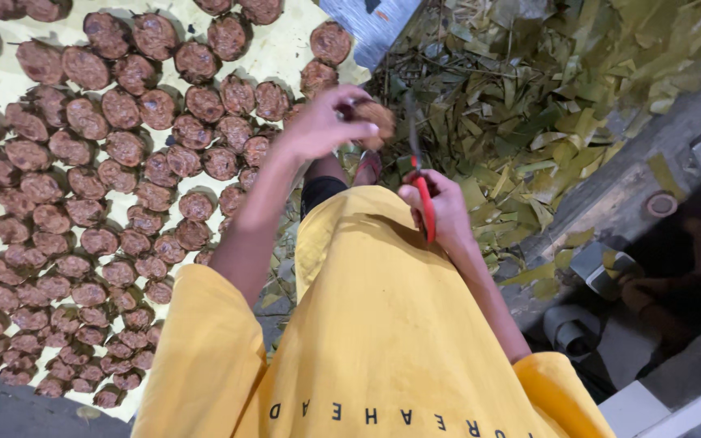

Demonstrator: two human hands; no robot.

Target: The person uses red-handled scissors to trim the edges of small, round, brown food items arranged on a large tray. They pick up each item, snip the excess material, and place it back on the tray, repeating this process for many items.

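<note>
Head view shows the round brown cake (376, 118) held up in front of my body, above the edge of the pale yellow sheet (281, 53) and beside the heap of green leaf trimmings (529, 105). My left hand (324, 123) has its fingers closed around the cake, with the thumb and fingertips pinching its side, so it does not touch anything below. My right hand (440, 207) is closed on the red-handled scissors (421, 182); the thin dark blades point upward toward the cake, and I cannot tell if the blades are apart or together. I judge that the step in hand is trimming the wrapping at the rim of the cake. To do it well, I would keep the cake turned so the rim faces the blades, cut only the loose edge, and rotate the cake with the left fingers little by little, not moving the scissors much. The fingertips should stay behind the cutting line, because the blades come very near to them. Outward from here, many similar brown cakes (123, 146) lie in close rows on the sheet, some touching each other. My yellow shirt (367, 324) fills the lower part, and a grey concrete ledge (610, 195) runs at the right.
</note>
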